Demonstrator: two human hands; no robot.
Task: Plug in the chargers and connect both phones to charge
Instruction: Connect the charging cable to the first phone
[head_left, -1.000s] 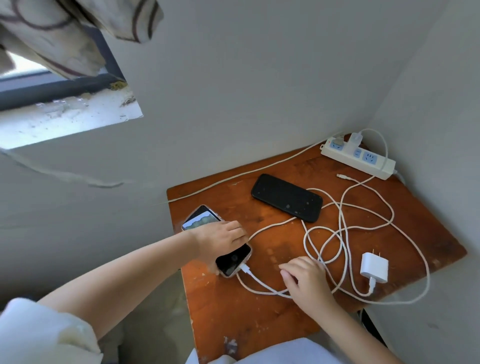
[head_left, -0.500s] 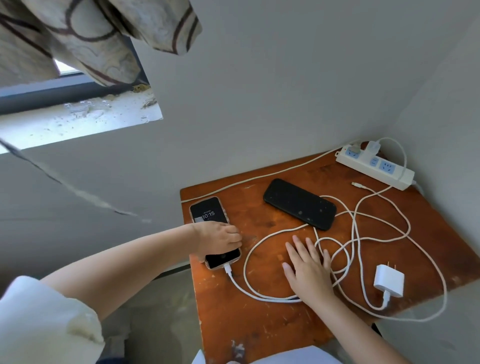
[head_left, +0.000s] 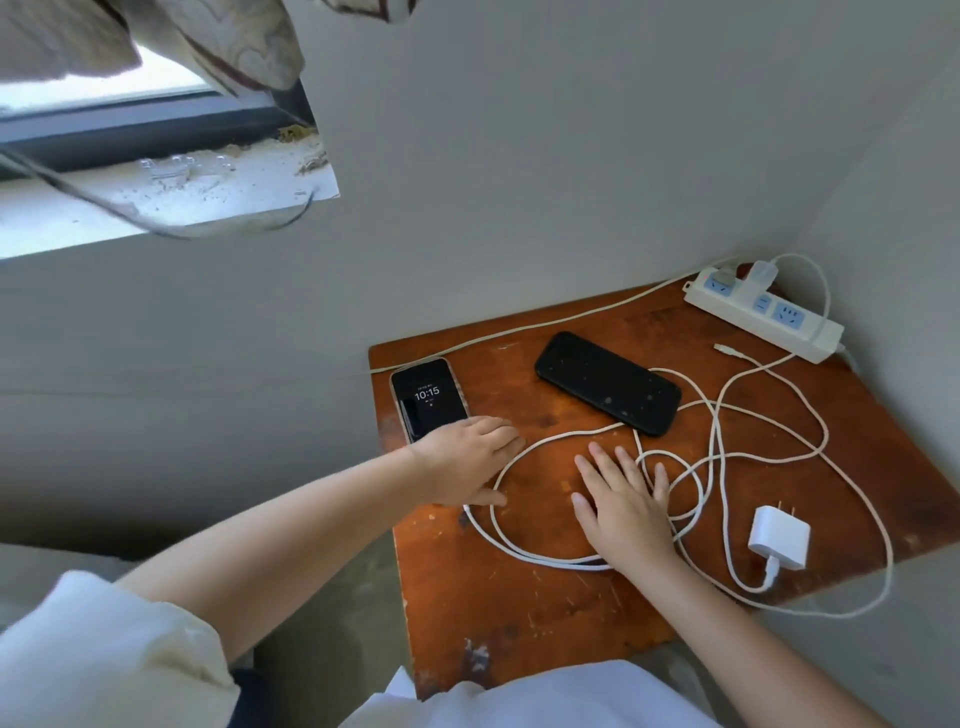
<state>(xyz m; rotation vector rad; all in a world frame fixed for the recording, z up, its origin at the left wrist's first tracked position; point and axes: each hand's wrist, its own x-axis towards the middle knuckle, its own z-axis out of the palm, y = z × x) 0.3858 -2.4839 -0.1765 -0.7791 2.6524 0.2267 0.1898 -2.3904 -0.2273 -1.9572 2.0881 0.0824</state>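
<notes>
A lit phone (head_left: 426, 397) showing 10:15 lies at the far left of the small wooden table (head_left: 519, 613). My left hand (head_left: 470, 460) rests flat over its near end, fingers spread, hiding the plug. A white cable (head_left: 498, 530) loops out from under that hand. My right hand (head_left: 623, 504) lies open on the cable loops at mid table. A dark phone (head_left: 608, 382) lies face up further back, with no cable in it. A loose white charger brick (head_left: 779, 535) lies at the right. The power strip (head_left: 763, 312) in the back right corner holds one white plug (head_left: 761, 271). A free cable tip (head_left: 724, 349) lies near the strip.
Walls close in behind and to the right of the table. A window sill (head_left: 156, 202) with a curtain above is at upper left. Tangled white cables (head_left: 753, 447) cover the right half of the table. My lap in white cloth is at the near edge.
The lit phone has been laid flat and straightened at the table's left edge. My left hand has opened over its near end. My right hand has spread flat on the cables.
</notes>
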